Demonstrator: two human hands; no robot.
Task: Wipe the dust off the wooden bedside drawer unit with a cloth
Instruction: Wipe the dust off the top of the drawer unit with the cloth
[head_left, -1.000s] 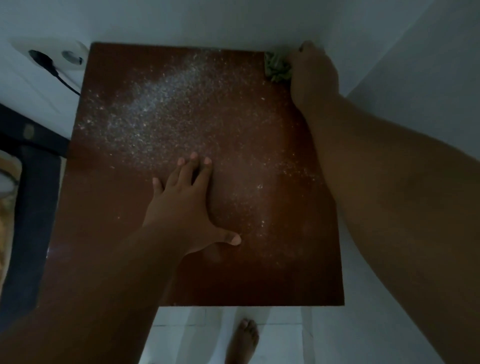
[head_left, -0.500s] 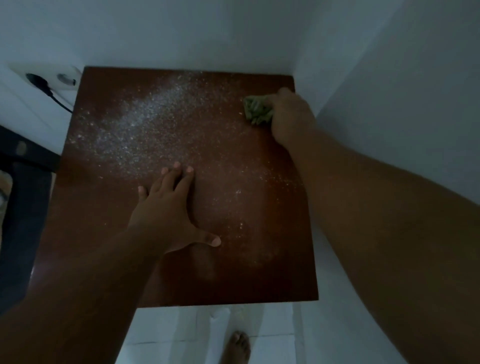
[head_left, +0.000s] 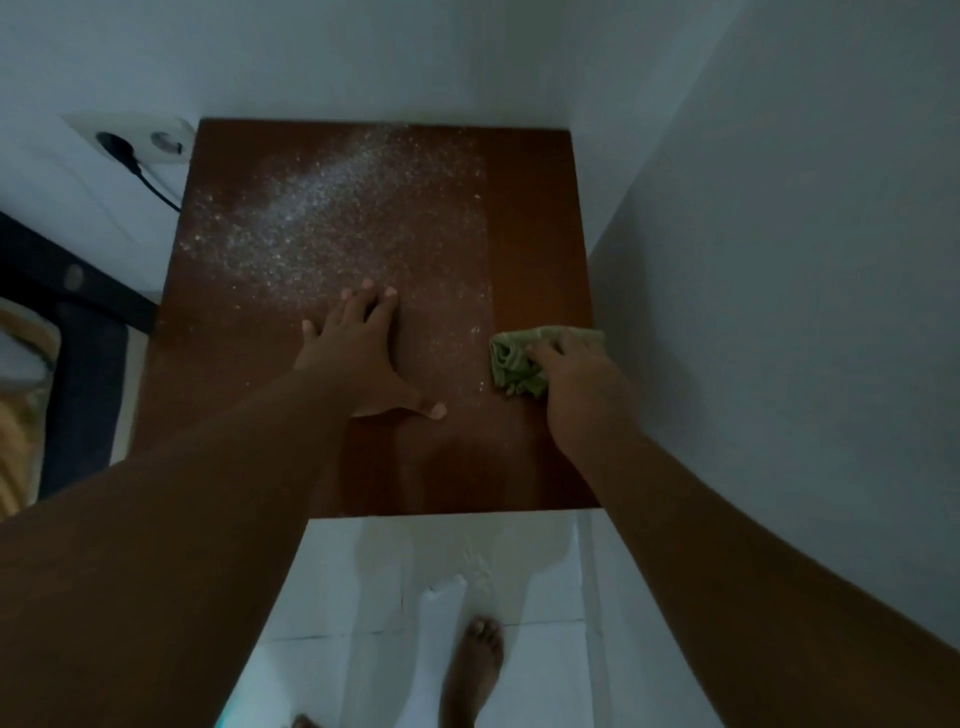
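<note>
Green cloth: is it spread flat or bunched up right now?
Bunched up. The green cloth shows thick folds and sits as a small wad under the right hand, on the wooden top.

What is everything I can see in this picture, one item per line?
drawer unit: one, reddish-brown wood, in the wall corner, seen from above
dust: one white scatter, over the top's left and middle; right strip looks clean
cloth: one, green, bunched, near the top's right edge
socket: one, white, on the left wall, a black plug in it
floor: white tiles, below the unit's front edge
left hand: one, flat on the top, fingers spread
right hand: one, gripping the cloth
foot: one, bare, on the floor
</note>
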